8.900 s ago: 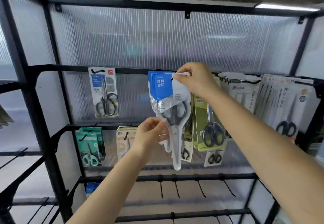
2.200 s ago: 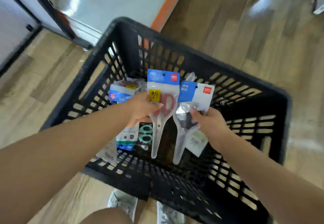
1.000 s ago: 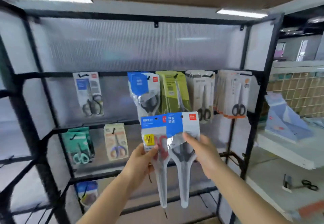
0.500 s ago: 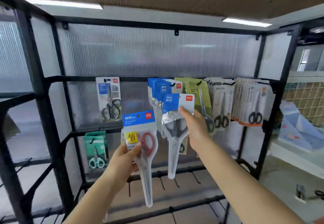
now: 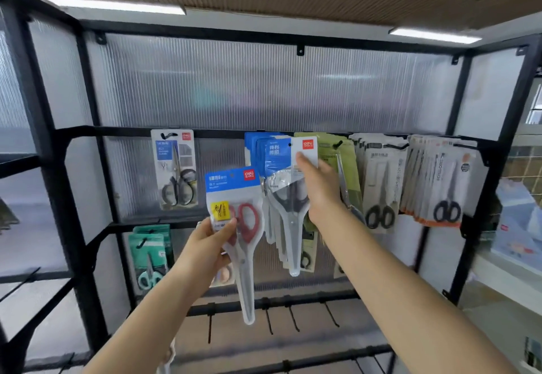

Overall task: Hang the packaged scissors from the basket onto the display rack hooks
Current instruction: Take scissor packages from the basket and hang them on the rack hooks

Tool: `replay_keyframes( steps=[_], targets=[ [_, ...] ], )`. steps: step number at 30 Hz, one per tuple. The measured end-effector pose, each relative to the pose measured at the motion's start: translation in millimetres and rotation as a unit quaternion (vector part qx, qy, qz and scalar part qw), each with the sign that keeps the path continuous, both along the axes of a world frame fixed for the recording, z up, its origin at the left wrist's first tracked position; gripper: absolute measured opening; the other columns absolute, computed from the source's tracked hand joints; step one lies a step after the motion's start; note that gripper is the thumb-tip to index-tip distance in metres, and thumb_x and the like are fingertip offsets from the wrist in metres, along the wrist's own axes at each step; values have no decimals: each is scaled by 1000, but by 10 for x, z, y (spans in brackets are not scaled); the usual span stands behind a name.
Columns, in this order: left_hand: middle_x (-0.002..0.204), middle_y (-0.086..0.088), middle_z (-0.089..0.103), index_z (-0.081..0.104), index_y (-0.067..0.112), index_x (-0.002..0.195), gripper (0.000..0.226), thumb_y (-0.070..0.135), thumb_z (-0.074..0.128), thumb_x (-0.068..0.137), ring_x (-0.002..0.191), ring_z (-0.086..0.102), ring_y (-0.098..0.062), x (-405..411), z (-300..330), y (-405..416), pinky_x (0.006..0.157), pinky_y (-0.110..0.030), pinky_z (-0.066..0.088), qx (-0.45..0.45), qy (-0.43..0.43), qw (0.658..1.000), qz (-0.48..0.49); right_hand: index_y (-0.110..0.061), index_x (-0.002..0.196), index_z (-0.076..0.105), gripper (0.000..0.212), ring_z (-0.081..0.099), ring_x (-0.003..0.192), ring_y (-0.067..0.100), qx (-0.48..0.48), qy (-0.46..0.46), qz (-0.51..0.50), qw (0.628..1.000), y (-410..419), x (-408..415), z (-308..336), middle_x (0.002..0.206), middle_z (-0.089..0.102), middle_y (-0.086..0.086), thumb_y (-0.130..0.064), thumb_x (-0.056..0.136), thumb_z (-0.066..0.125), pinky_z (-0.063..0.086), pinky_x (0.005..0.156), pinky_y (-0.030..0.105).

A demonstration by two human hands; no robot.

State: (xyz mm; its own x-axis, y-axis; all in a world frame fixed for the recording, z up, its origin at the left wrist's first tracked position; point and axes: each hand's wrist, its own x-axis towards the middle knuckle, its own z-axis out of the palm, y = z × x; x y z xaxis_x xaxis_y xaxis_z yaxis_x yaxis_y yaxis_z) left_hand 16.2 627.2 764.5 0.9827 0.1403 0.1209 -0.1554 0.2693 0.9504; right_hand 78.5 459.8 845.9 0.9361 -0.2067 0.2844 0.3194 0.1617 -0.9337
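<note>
Two packaged scissors are held up before the black metal display rack (image 5: 73, 151).
Right hand (image 5: 321, 189) pinches the clear pack with black-handled scissors (image 5: 289, 197) against the hanging blue packs (image 5: 258, 151); left hand (image 5: 209, 244) grips the red-handled scissors pack (image 5: 239, 218) lower.

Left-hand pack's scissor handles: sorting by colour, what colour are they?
Red, on the scissors pack in the left hand; head view.
</note>
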Motion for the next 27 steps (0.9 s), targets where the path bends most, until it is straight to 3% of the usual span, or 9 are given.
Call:
replay_keyframes(
  steps=[6,9,13,18,21,24,27],
  targets=[
    [89,-8,71,61,11,99,10,12,53,93,78,67,-21,74,3,9,73,-39,53,-1,0,1000,16,-9,83,66,14,54,70,10,16,5,-15,1000,57,131,7,75,61,-3,-19,91,59,39,58,21],
    [91,-8,71,61,12,99,10,12,53,93,81,67,-23,88,-18,45,77,-42,53,-2,2,1000,22,-15,70,58,25,54,67,12,-2,23,-20,1000,80,220,-34,71,59,-1,-29,91,60,38,58,23],
    [97,-12,69,60,9,106,15,12,52,93,86,65,-28,104,-40,99,85,-48,52,3,7,1000,26,-16,67,56,29,56,69,13,-9,26,-44,999,147,342,-80,71,60,-1,-31,91,59,42,64,28],
    [96,-11,70,60,10,104,13,11,52,94,88,66,-27,124,-91,146,85,-46,53,-9,16,999,32,-9,81,60,27,59,76,16,-49,22,-88,995,283,473,-75,79,61,-1,-32,95,54,50,68,31],
    [97,-10,70,60,10,104,14,13,53,93,91,66,-28,117,-131,197,85,-46,52,-8,20,999,38,-3,103,61,31,57,79,16,-55,27,-106,992,362,566,-63,93,62,4,-32,96,51,45,65,26],
    [98,-9,70,60,11,106,15,14,53,93,92,67,-27,100,-164,260,83,-44,53,1,24,999,47,-2,108,59,33,60,84,17,-83,21,-124,989,420,637,-76,100,63,5,-32,98,48,42,59,20],
    [99,-9,70,59,11,109,16,14,52,94,88,67,-24,74,-195,322,77,-39,54,10,24,998,53,-2,110,56,34,62,97,23,-92,1,-142,986,460,710,-137,108,63,11,-32,98,47,44,69,26]
  ],
)
